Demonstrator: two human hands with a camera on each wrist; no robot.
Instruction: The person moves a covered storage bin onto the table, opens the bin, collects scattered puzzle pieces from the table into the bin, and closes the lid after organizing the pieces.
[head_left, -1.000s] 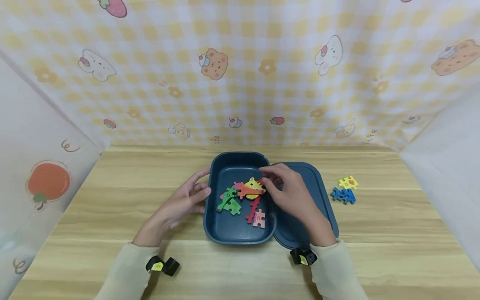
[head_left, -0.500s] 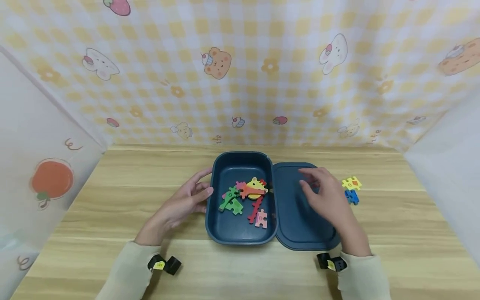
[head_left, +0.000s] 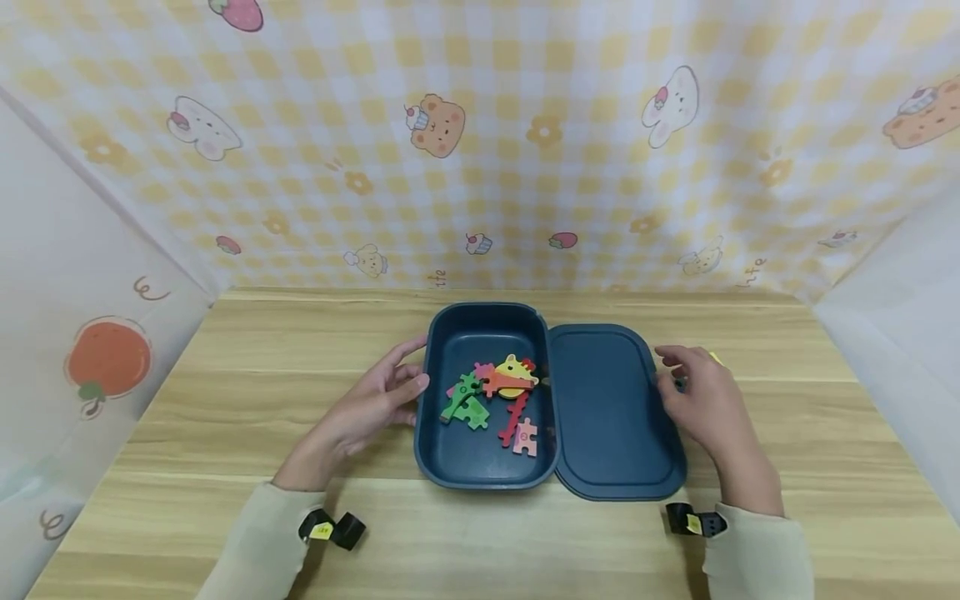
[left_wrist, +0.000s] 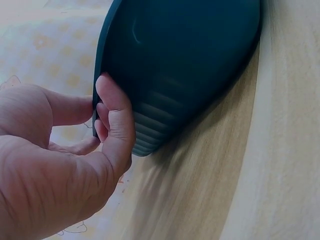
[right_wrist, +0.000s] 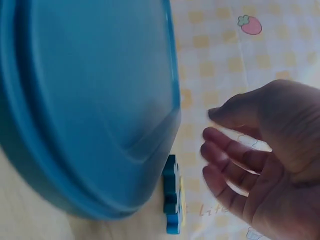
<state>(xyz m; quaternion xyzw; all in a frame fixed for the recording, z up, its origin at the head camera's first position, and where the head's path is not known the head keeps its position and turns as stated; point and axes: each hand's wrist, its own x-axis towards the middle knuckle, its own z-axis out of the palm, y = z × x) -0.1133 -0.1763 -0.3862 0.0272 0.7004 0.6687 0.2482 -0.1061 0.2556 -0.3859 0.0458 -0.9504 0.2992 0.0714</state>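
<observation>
A dark blue box (head_left: pixel 480 462) stands on the table with several colourful jigsaw pieces inside, among them a green piece (head_left: pixel 476 412), a pink piece (head_left: pixel 527 437) and a yellow animal-head piece (head_left: pixel 517 368). At the box's left side, my left hand (head_left: pixel 367 408) holds the rim with its thumb and fingers, as the left wrist view also shows. My right hand (head_left: pixel 705 404) hovers over loose pieces on the right, its fingers slightly bent and holding nothing. It mostly hides a yellow piece (head_left: pixel 716 358) there. In the right wrist view, blue pieces (right_wrist: pixel 171 195) lie below the fingertips, apart from them.
The box's flat lid (head_left: pixel 615 417) lies on the table against the box's right side, between it and my right hand. A checked cloth (head_left: pixel 480 167) hangs behind the wooden table (head_left: pixel 480 542). A black camera (head_left: pixel 697 521) sits on each wrist.
My right hand has left the inside edge of the box and moved right across the lid to the loose pieces, now covering most of them. The left hand stays on the box.
</observation>
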